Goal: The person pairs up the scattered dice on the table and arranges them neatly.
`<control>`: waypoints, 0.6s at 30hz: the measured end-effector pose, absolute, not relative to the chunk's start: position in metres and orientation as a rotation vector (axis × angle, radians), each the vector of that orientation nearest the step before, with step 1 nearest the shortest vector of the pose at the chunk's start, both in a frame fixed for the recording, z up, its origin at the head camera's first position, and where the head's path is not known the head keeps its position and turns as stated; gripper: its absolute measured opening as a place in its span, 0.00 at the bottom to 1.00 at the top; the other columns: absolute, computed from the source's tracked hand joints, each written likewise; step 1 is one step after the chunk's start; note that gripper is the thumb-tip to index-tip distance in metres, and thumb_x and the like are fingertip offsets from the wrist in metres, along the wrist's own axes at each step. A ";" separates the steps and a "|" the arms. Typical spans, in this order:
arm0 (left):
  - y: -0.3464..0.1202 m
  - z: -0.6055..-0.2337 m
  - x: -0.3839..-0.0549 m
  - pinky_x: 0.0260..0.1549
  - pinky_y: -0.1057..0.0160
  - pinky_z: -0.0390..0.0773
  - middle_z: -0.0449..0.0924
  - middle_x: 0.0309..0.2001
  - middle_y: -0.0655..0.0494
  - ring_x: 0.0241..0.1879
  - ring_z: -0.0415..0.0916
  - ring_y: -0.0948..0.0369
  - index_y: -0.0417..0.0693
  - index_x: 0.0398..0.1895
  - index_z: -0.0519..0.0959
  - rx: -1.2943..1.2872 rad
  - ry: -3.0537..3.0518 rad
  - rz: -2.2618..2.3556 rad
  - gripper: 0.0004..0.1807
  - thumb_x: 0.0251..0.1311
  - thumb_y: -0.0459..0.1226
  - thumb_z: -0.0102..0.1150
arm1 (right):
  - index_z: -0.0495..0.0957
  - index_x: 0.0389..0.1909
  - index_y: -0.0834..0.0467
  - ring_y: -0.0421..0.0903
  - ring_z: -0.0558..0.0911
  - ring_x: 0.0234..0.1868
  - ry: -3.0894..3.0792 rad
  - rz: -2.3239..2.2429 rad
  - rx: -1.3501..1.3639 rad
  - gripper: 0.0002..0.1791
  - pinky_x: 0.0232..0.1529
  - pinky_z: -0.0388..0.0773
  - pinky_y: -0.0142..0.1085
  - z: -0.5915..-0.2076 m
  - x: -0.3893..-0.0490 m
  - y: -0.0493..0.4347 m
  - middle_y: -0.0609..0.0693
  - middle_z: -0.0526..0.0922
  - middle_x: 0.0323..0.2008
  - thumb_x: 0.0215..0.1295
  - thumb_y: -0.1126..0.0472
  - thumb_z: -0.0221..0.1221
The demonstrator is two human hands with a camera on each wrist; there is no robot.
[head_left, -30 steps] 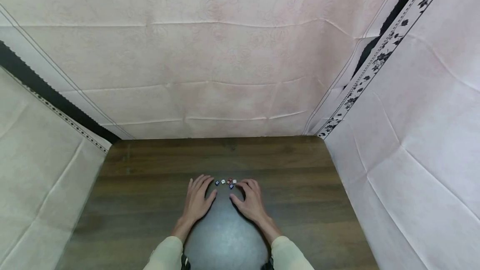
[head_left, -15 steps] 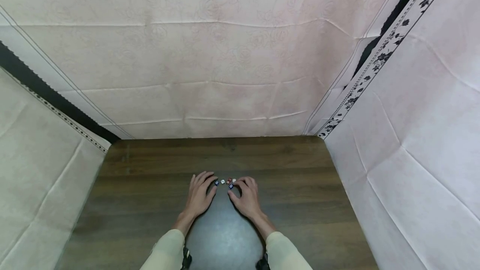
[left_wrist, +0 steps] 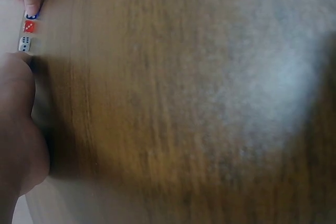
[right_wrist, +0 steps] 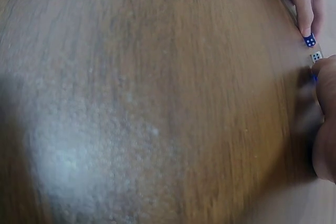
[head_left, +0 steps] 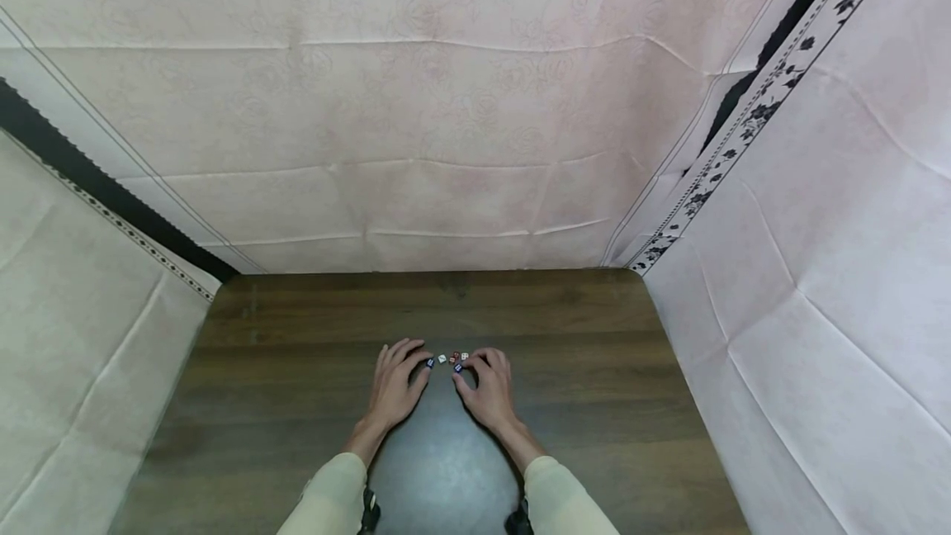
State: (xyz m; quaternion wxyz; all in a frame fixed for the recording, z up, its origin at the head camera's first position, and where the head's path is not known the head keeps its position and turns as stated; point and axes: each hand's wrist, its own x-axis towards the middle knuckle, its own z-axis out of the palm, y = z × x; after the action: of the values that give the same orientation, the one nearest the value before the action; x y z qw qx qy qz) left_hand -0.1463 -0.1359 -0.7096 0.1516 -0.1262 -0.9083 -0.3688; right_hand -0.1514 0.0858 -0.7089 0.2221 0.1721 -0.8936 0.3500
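My left hand (head_left: 396,390) pinches a blue die (head_left: 430,362) between thumb and index finger; the right wrist view shows this die (right_wrist: 310,40) at the fingertips. Opposite, my right hand (head_left: 490,393) has its thumb and index finger on a second blue die (head_left: 457,367), partly covered by a fingertip in the left wrist view. Between the hands lies a white die (head_left: 442,359). Small red dice (head_left: 455,357) sit just beyond the right-hand blue die, and another white die (head_left: 465,356) is beside the right index finger.
The dice are on a brown wood-grain table (head_left: 297,370) with a bright reflection near its front. A pale patterned cloth (head_left: 446,147) hangs behind the far edge. Similar cloths (head_left: 802,312) flank both sides.
Both hands have moved slightly forward and inward, and their thumbs and index fingers have closed in on the two blue dice. The other dice look unmoved.
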 end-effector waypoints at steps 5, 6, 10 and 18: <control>-0.136 -0.708 -0.146 0.83 0.21 0.56 0.84 0.72 0.42 0.80 0.72 0.35 0.46 0.56 0.91 -0.329 -2.644 -1.069 0.12 0.74 0.36 0.73 | 0.92 0.39 0.58 0.58 0.83 0.54 -2.484 0.980 0.461 0.11 0.63 0.77 0.57 -0.705 -0.150 0.085 0.55 0.87 0.47 0.60 0.61 0.84; -0.136 -0.707 -0.146 0.83 0.22 0.55 0.84 0.73 0.42 0.80 0.72 0.36 0.45 0.57 0.91 -0.321 -2.654 -1.076 0.12 0.74 0.36 0.73 | 0.92 0.39 0.58 0.58 0.83 0.54 -2.486 0.979 0.459 0.11 0.63 0.77 0.57 -0.704 -0.150 0.085 0.55 0.87 0.47 0.60 0.61 0.84; -0.136 -0.707 -0.145 0.84 0.23 0.57 0.85 0.71 0.42 0.80 0.73 0.36 0.45 0.55 0.91 -0.319 -2.634 -1.079 0.11 0.73 0.36 0.75 | 0.93 0.39 0.59 0.58 0.83 0.54 -2.484 0.971 0.453 0.10 0.62 0.78 0.57 -0.702 -0.150 0.084 0.55 0.87 0.46 0.60 0.61 0.83; -0.135 -0.712 -0.142 0.81 0.23 0.62 0.87 0.67 0.40 0.76 0.76 0.35 0.45 0.52 0.91 -0.340 -2.576 -1.048 0.10 0.71 0.35 0.77 | 0.93 0.42 0.60 0.58 0.84 0.55 -2.485 1.048 0.487 0.09 0.63 0.77 0.57 -0.701 -0.149 0.089 0.56 0.89 0.47 0.63 0.64 0.80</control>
State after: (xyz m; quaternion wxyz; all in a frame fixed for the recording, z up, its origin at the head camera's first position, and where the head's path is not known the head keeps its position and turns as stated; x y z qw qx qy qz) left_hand -0.1418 -0.1351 -0.7119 0.1690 -0.1197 -0.9062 -0.3686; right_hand -0.1486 0.0893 -0.7009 0.1993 0.1743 -0.8886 0.3746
